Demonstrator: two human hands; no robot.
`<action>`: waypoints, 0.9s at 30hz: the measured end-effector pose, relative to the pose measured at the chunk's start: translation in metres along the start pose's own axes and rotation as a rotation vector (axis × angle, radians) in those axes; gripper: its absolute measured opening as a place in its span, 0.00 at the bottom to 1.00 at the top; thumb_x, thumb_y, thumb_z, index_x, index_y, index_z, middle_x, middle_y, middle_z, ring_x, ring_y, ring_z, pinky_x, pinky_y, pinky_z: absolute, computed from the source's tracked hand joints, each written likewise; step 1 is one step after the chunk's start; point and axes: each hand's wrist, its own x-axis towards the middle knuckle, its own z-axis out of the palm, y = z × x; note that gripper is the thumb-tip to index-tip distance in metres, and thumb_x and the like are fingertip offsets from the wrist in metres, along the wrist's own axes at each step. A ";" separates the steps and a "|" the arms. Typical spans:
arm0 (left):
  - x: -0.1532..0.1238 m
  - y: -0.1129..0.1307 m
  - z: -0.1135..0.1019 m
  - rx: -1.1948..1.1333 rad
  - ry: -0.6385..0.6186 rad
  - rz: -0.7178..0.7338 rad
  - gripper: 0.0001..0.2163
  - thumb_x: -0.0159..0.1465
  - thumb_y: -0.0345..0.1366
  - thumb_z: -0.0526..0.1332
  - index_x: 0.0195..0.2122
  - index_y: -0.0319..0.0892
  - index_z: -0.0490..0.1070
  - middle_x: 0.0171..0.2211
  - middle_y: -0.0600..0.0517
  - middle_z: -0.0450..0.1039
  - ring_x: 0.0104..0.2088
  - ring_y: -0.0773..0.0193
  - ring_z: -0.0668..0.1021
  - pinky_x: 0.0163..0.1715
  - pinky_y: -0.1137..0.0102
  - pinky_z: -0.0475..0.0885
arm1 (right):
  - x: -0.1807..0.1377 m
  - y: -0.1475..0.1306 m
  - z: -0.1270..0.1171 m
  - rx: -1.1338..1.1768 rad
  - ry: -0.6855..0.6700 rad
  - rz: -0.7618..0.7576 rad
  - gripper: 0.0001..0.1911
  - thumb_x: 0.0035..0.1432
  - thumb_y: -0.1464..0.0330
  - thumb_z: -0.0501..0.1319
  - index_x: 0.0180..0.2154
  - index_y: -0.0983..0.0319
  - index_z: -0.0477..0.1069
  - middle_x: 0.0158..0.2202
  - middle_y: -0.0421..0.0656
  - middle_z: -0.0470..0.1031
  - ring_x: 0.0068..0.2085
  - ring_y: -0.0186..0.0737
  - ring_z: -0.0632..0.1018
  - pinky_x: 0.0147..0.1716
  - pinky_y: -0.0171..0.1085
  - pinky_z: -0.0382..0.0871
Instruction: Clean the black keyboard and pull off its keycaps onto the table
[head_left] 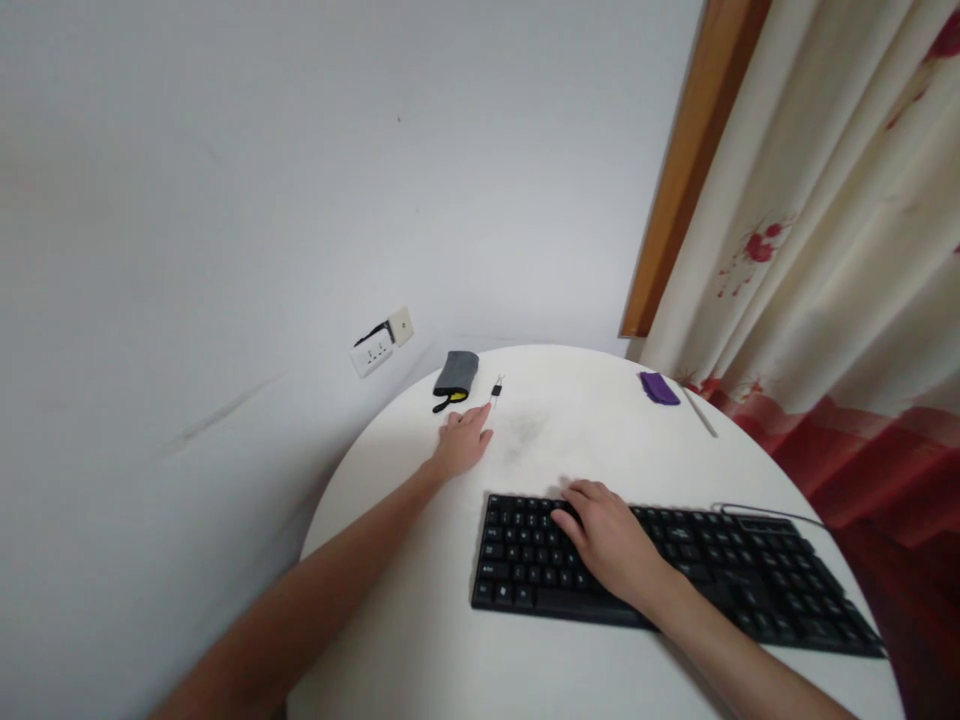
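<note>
From the head cam: left hand [465,440] lies flat and open on the white surface [622,450], holding nothing, fingertips just short of a small stick-like gadget [496,390] (grey pouch [455,375] beside it). Right hand [609,542] rests palm-down, loosely spread, on the black keyboard [750,580].
</note>
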 end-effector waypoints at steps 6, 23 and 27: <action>0.034 0.013 -0.006 -0.019 0.014 -0.003 0.16 0.69 0.36 0.53 0.57 0.42 0.69 0.52 0.42 0.67 0.49 0.55 0.74 0.48 0.65 0.67 | 0.004 0.000 -0.003 -0.028 0.013 0.018 0.20 0.69 0.59 0.50 0.43 0.63 0.76 0.43 0.51 0.77 0.48 0.48 0.75 0.51 0.44 0.67; -0.025 0.067 -0.056 -0.667 0.021 0.296 0.06 0.65 0.35 0.61 0.32 0.39 0.74 0.32 0.51 0.77 0.35 0.63 0.78 0.36 0.73 0.70 | 0.017 0.013 -0.005 0.596 0.211 0.199 0.18 0.65 0.57 0.54 0.34 0.62 0.76 0.34 0.46 0.77 0.36 0.44 0.75 0.38 0.40 0.66; -0.055 0.085 -0.069 -0.760 -0.136 0.519 0.06 0.65 0.35 0.62 0.32 0.40 0.76 0.34 0.50 0.77 0.36 0.63 0.77 0.37 0.72 0.69 | 0.019 0.011 -0.012 0.935 0.233 0.348 0.22 0.62 0.51 0.56 0.30 0.62 0.72 0.25 0.40 0.71 0.25 0.35 0.67 0.26 0.35 0.59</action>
